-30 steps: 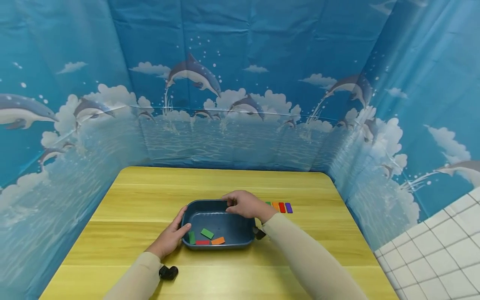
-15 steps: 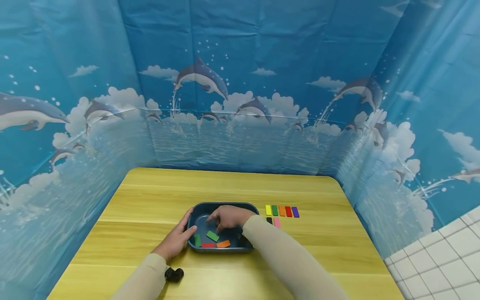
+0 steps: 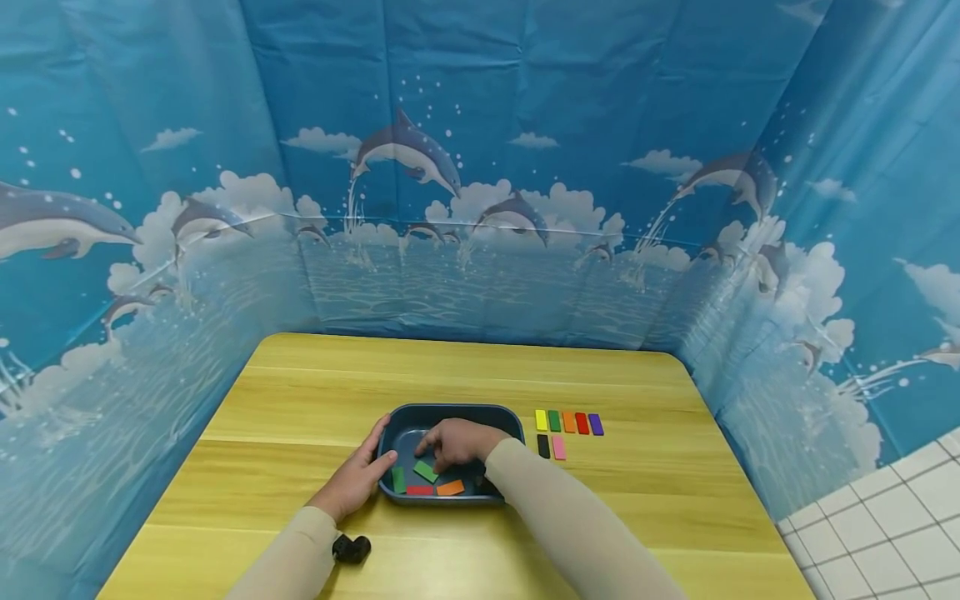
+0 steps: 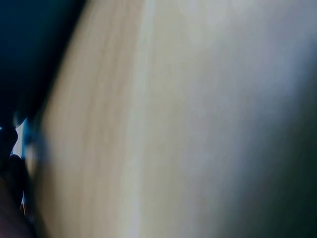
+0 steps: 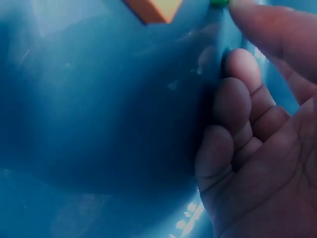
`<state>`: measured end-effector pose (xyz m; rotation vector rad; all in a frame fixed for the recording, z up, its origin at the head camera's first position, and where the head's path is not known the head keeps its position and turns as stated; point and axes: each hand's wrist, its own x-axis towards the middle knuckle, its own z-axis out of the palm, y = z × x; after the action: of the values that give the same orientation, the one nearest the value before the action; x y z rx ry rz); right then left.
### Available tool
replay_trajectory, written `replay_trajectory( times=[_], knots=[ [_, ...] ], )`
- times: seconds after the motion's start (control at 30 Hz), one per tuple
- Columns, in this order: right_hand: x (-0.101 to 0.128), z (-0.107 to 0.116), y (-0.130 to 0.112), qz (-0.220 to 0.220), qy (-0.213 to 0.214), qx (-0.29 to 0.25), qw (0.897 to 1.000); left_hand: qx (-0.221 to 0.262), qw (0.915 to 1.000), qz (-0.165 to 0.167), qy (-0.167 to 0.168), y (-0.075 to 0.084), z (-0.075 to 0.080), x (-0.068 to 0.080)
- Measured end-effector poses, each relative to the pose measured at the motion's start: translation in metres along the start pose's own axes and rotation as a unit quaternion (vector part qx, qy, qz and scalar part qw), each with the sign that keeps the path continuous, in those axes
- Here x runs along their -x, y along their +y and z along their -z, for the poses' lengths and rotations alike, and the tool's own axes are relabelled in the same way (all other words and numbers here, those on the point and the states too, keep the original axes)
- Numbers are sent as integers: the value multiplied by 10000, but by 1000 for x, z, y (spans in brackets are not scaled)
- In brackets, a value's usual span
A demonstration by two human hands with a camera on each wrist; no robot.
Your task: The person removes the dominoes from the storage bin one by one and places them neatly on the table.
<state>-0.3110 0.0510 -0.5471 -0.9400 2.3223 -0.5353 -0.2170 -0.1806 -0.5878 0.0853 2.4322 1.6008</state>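
Observation:
In the head view my left hand (image 3: 352, 483) grips the left side of a dark blue basin (image 3: 463, 499), thumb over its rim. My right hand (image 3: 461, 442) is inside the basin, index finger and thumb at the ends of a green block (image 3: 425, 472); I cannot tell whether they pinch it. Another green block (image 3: 399, 479), a red block (image 3: 420, 491) and an orange block (image 3: 450, 488) lie along the basin's near side. In the right wrist view several fingers (image 5: 231, 105) are curled, and a green corner (image 5: 219, 2) shows beside the top fingertip.
On the wooden table (image 3: 360, 379), right of the basin, flat blocks stand in two rows. The back row has yellow (image 3: 541, 420), green, orange, red and purple (image 3: 596, 424); the front row has black (image 3: 543, 446) and pink (image 3: 558, 447). A dolphin-print curtain (image 3: 465, 283) surrounds the table.
My right hand has moved from the basin's far right rim down and left into the basin, to the middle green block. The left hand keeps its grip. The head view has shifted slightly.

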Motion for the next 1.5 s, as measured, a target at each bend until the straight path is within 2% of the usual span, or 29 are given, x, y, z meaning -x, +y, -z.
replay_trajectory(
  times=[0.17,0.33,0.53,0.67,0.8,1.03,1.37,1.5],
  knots=[
    [3,2,-3,25,-116,-156,9998,8,10000,2,26,2,0,3],
    [2,0,-4,145,-106,3,9998,44,10000,-24,15,5,0,4],
    [0,-3,-1,-21,-79,63,9999,-13,10000,-69,17,6,-1,3],
    [-1,-4,0,23,-127,90,9999,11,9999,-98,59,7,-1,4],
    [-1,-6,-1,127,-54,137,9998,13,9999,-104,52,6,-1,4],
    [-1,-8,-2,56,130,238,9996,43,9999,-95,20,5,-2,3],
    [0,-8,3,-181,404,-316,9985,26,9999,-116,34,6,-2,3],
    [4,-3,3,-137,480,-549,9972,6,10000,-55,34,6,-1,4]
  ],
)
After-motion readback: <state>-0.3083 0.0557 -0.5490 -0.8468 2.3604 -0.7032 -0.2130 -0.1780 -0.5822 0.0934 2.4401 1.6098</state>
